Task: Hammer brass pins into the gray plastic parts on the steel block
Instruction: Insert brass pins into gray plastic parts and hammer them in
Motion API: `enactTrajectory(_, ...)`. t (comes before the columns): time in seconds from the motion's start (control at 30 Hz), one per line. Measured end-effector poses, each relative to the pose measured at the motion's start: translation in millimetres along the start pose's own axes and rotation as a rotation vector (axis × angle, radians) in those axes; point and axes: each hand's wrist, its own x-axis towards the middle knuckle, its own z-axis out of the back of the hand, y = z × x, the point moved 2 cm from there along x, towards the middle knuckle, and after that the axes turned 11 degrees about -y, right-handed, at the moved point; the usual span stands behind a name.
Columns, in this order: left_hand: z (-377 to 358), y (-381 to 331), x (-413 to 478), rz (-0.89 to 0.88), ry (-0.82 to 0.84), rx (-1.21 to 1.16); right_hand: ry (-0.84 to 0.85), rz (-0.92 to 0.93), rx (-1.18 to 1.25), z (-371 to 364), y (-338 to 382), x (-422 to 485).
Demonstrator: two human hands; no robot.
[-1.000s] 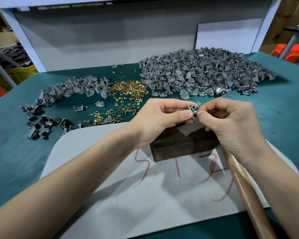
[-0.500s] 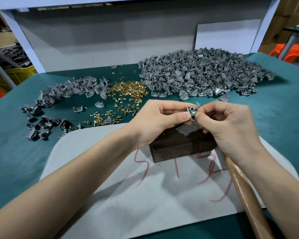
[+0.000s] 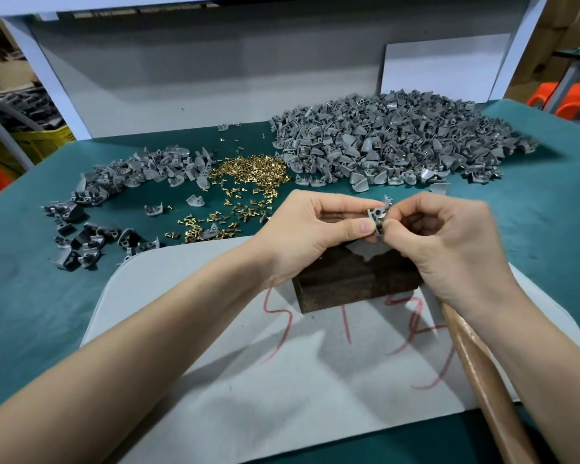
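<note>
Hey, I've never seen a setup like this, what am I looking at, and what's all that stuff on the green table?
No machine here: a person works bare-handed, filmed by a camera on their head, looking down. The left hand and right hand together pinch one gray plastic part above a dark steel block, which stands on a gray mat with red scribbles. Farther back on the green table lie brass pins, a large pile of gray parts and a smaller pile. A wooden handle, likely the hammer's, lies under the right forearm.
</note>
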Motion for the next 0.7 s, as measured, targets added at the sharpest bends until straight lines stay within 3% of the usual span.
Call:
enactTrajectory(0.47, -0.1, -0.1, 0.4, 0.012, 0.012, 0.020, -0.002, 0.120, -0.110, 2.4, 4.1, 0.9)
enactTrajectory(0.7, 0.0, -0.6, -0.1, 0.027, 0.026, 0.012, 0.018, 0.096, -0.079, 2.8, 2.9, 1.8)
